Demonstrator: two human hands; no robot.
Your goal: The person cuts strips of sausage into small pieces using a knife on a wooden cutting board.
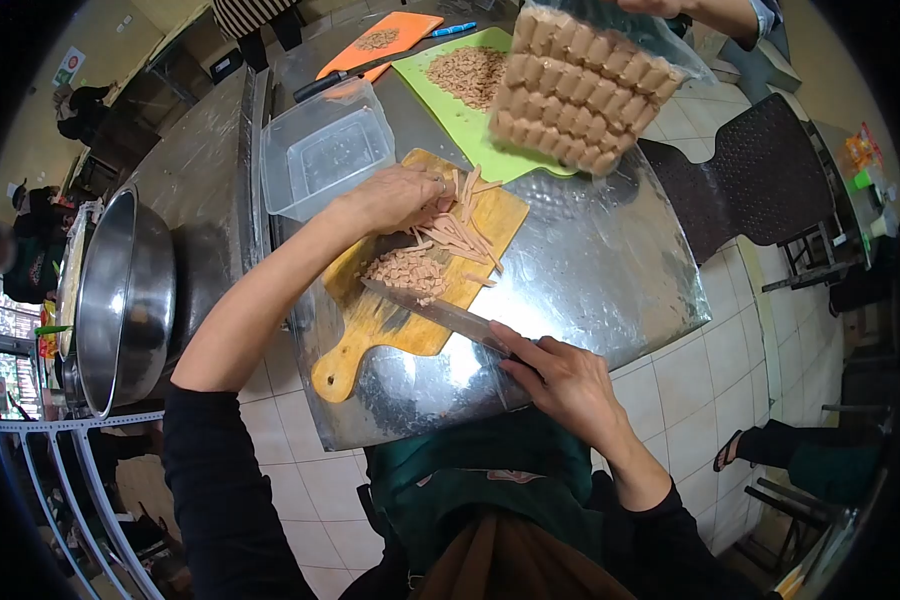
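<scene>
My right hand (570,385) grips a kitchen knife (460,322), its blade lying low over the wooden cutting board (338,368) beside a heap of small diced sausage (407,272). At the far part of the board, my left hand (398,196) is closed with curled fingers on pale pink sausage strips (470,200); its fingertips are partly hidden. More loose strips (462,240) lie between that hand and the diced heap. The board's handle points toward me.
A clear plastic container (332,140) stands left of the board. Beyond lie a green cutting board (435,95) with chopped sausage and an orange board (410,28). Another person's hand (655,5) holds a bag of sausages (580,90). A large metal bowl (130,290) is at left.
</scene>
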